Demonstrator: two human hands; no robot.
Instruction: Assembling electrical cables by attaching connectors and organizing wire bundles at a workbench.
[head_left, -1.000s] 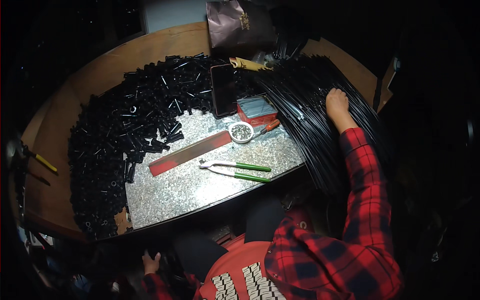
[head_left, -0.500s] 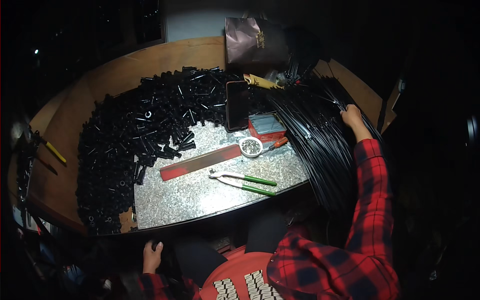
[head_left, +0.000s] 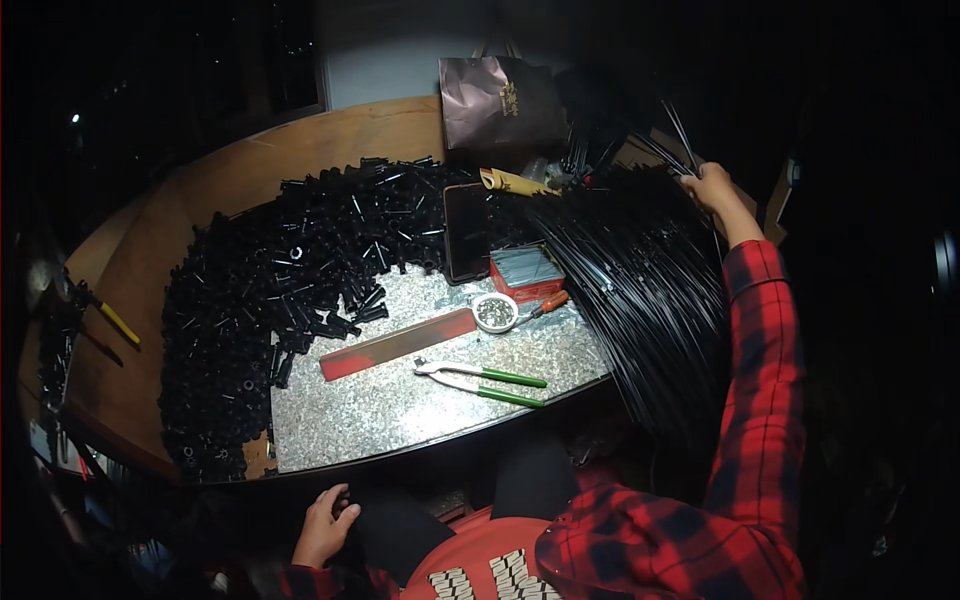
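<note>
My right hand [head_left: 714, 190] is closed around a few thin black rods [head_left: 682, 135], raised at the far right end of a large pile of similar long black rods [head_left: 640, 290]. The pile hangs over the table's front right edge. Below the front edge of the table, near my lap, my left hand [head_left: 325, 527] is loosely curved with the thumb apart, and no object shows in it. Pliers with green handles [head_left: 480, 383] lie on the speckled tabletop [head_left: 400, 425]. Behind them are a long red bar [head_left: 400, 345] and a white cup of small metal parts [head_left: 495, 313].
A heap of black tubular parts [head_left: 300, 250] fills the left and back, inside a wooden rim [head_left: 120, 290]. A phone-like dark slab [head_left: 466, 232], a red box [head_left: 526, 275], an orange-handled screwdriver [head_left: 550, 303] and a paper bag [head_left: 500, 105] stand toward the back right.
My right hand has risen off the pile with several rods' ends now sticking up beyond it. My left hand has moved slightly right and shows more fully. The view has shifted a little.
</note>
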